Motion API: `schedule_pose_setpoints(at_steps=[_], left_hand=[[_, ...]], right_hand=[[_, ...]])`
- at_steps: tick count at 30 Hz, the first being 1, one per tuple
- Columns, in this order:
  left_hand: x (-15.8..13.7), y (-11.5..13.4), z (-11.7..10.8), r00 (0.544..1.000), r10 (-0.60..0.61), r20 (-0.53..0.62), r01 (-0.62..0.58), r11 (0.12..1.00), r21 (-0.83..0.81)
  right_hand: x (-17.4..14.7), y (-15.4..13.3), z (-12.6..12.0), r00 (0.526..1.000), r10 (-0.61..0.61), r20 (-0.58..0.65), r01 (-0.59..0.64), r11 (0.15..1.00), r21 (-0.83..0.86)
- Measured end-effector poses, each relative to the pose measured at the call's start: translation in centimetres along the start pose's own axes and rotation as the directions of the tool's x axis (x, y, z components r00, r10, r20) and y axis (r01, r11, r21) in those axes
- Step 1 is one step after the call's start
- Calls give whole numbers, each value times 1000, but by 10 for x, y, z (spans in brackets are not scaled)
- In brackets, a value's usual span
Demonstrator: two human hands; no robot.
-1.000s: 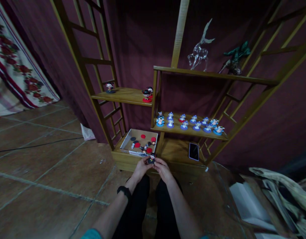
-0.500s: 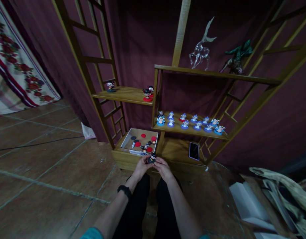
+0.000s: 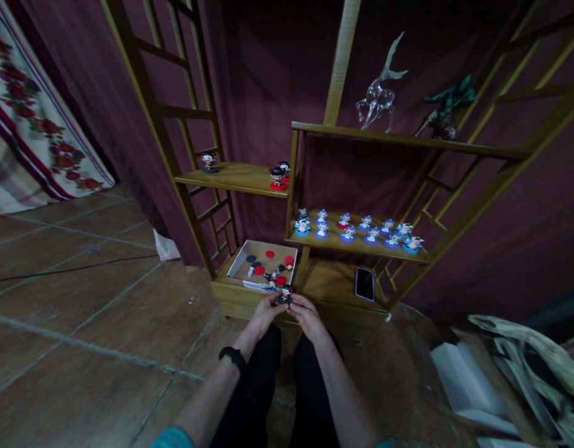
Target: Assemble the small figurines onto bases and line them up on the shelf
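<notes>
Between my two hands is a small black-haired figurine (image 3: 286, 293) on a dark round base, held upright. My left hand (image 3: 267, 309) grips its base from the left, and my right hand (image 3: 304, 310) pinches it from the right. Just beyond them stands a shallow cardboard box (image 3: 238, 258) on the bottom shelf. Inside it lie several red discs (image 3: 269, 254), dark discs (image 3: 251, 259) and loose figurine pieces (image 3: 274, 274). On the left shelf, a similar figurine (image 3: 208, 163) stands on a dark base, and another figurine (image 3: 277, 178) stands on a red base near the divider.
Several blue and purple figurines (image 3: 347, 233) line the middle right shelf. Below them lies a phone (image 3: 364, 284). A clear deer ornament (image 3: 378, 93) and a green statue (image 3: 448, 106) stand on the top shelf. White boxes (image 3: 469, 386) sit on the floor at right.
Almost nothing differs. Both hands keep hold of the figurine in the same place, and the view has shifted very slightly.
</notes>
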State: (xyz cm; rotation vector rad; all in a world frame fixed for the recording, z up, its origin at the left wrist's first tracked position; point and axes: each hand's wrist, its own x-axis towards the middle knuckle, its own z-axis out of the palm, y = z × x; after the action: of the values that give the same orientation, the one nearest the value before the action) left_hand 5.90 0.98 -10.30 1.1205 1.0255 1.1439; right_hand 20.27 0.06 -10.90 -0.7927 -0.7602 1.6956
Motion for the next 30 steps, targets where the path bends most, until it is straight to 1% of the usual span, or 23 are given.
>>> schedule_pose_setpoints(at_steps=[5,9,15,22,27,30], left_hand=[[1,-3,-1,1000,-3,-1,3,1000,-24],[0,-3,0,999,-15,-29,14,999,-47],[-1,0,5,998,17,-60,-23,994,-102],[-1,0,6,996,42,-78,-48,996,-81],[0,0,6,999,31,-6,-31,999,-43],[0,-1,8,999,42,-33,-44,998,-46]], right_hand=[[2,2,-2,1000,-5,-25,5,1000,0],[3,3,-3,999,-2,-39,2,1000,2],[3,2,-3,1000,1,-22,-1,1000,-6],[2,0,-2,1000,5,-17,-5,1000,-11],[2,-1,-2,1000,-8,-6,8,1000,2],[3,-1,-1,1000,-12,-12,12,1000,3]])
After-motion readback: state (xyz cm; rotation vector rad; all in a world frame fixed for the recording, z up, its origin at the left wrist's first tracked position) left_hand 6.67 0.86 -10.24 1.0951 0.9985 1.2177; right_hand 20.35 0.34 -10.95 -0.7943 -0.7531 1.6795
